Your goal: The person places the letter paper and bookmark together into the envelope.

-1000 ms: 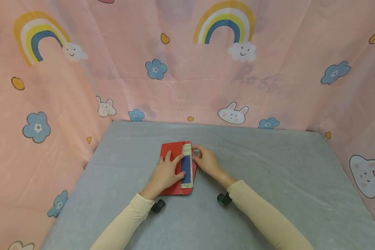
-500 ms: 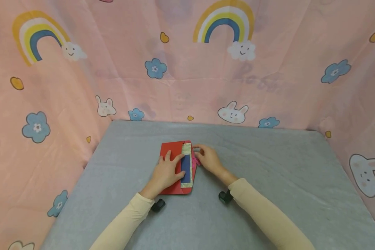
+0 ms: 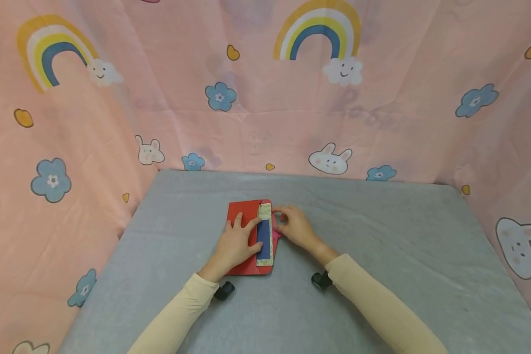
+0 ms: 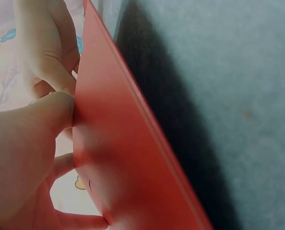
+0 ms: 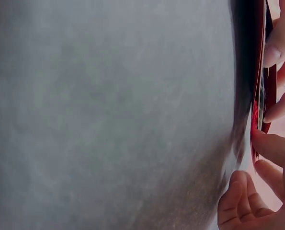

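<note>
A flat red folder-like case (image 3: 243, 209) lies on the table, with a blue and pale-green patterned strip (image 3: 264, 211) along its right side. My left hand (image 3: 234, 246) rests on top of it, fingers spread, index finger and thumb touching the strip. At the right edge a small pink ribbon-like piece (image 3: 276, 235) sticks out. My right hand (image 3: 295, 227) is at that edge, thumb and fingers bent, and pinches the pink piece. In the right wrist view the fingertips (image 5: 259, 141) meet at the thin edge. The case's underside is hidden.
Grey cloth covers the table (image 3: 380, 255). A pink curtain (image 3: 256, 128) printed with rainbows, rabbits and flowers rises behind and at both sides. Below each wrist a small black device (image 3: 224, 291) shows.
The pink piece stood out further half a second ago and now shows less beyond the edge. My right hand has shifted slightly; my left hand has stayed in place.
</note>
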### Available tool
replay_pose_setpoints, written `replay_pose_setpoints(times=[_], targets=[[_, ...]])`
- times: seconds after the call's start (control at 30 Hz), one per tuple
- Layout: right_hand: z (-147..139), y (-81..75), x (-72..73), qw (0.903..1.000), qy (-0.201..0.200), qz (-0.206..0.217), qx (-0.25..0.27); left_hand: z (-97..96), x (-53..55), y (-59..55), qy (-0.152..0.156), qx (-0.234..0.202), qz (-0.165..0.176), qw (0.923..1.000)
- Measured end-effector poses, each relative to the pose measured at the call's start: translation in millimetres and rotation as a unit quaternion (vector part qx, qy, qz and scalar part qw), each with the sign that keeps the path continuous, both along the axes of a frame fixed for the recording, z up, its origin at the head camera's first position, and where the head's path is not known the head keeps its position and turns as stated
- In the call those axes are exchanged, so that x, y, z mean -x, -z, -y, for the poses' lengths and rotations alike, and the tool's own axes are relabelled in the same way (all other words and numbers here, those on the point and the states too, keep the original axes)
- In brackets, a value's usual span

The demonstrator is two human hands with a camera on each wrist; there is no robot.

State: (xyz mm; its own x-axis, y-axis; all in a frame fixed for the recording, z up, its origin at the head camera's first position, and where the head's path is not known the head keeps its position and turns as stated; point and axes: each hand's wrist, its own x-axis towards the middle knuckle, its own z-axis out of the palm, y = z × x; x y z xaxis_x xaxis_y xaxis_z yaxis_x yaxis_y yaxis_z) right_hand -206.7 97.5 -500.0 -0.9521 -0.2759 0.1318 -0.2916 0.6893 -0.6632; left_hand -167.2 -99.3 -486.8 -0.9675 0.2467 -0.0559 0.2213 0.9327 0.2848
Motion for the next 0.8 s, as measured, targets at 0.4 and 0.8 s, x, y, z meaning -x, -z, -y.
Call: replay_pose_setpoints(times=[0.4,0.8], targets=[[7.2,0.6,-11.7,0.9996,0.012,0.018,-0.021,0.2,0.6,0.3,-0.003,-0.005,-0.004,1.0],[19.6,-1.6,-14.2,0.9968,0.022,-0.011,-0.076,0.9,-0.8,-1.5,0.0,-0.011,-0.003,0.9999]])
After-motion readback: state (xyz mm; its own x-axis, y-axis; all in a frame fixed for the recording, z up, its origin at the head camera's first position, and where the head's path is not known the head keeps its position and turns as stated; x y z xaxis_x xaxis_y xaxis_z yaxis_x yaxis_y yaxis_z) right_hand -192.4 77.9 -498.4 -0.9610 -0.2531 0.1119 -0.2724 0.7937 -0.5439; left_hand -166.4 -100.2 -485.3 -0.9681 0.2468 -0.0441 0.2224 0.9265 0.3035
